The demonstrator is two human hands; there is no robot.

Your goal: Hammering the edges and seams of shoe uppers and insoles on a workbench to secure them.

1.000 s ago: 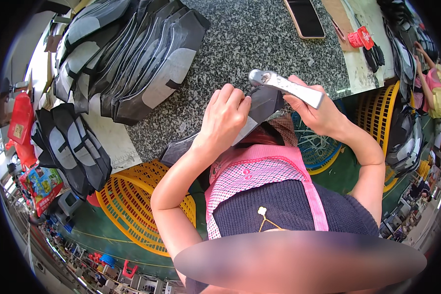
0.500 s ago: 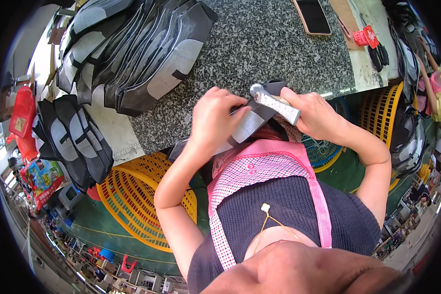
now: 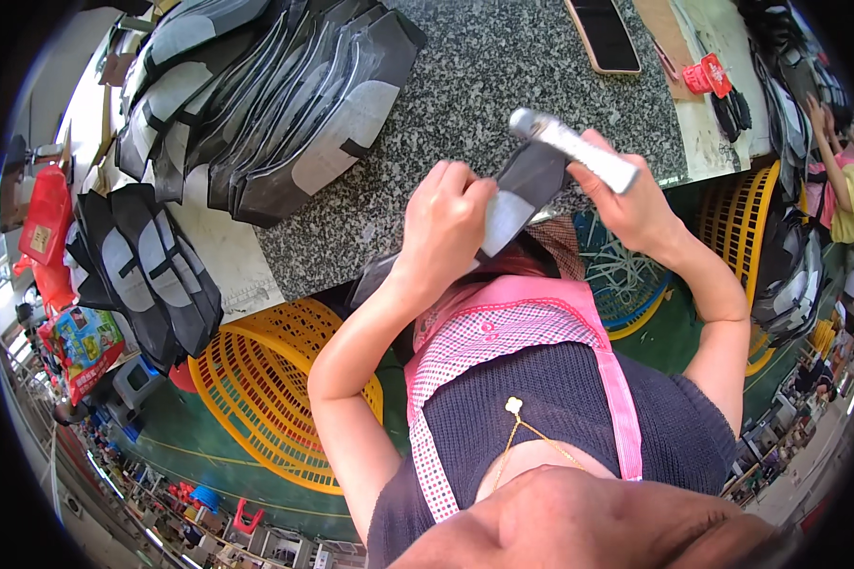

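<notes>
My left hand (image 3: 443,223) is closed on a dark grey piece with a light grey patch (image 3: 531,178), fingers curled at its left edge. This piece slants across the near edge of the speckled stone slab (image 3: 474,81), its lower end partly behind my left forearm. My right hand (image 3: 628,211) grips a silver metal hammer (image 3: 579,147) with a rounded end pointing left. The hammer lies over the far end of the piece; whether they touch I cannot tell. Its handle is mostly hidden by my fingers.
A fanned stack of similar grey pieces (image 3: 323,142) covers the slab's left, with more pieces (image 3: 147,266) beside it. A phone (image 3: 604,36) and a red tub (image 3: 707,74) lie at the far right. Yellow baskets (image 3: 256,398) stand below the edge. Another person (image 3: 844,180) is at far right.
The hammer and my right hand have moved away from me and to the right. My left hand has shifted right and farther over the slab, its fingers more curled on the piece.
</notes>
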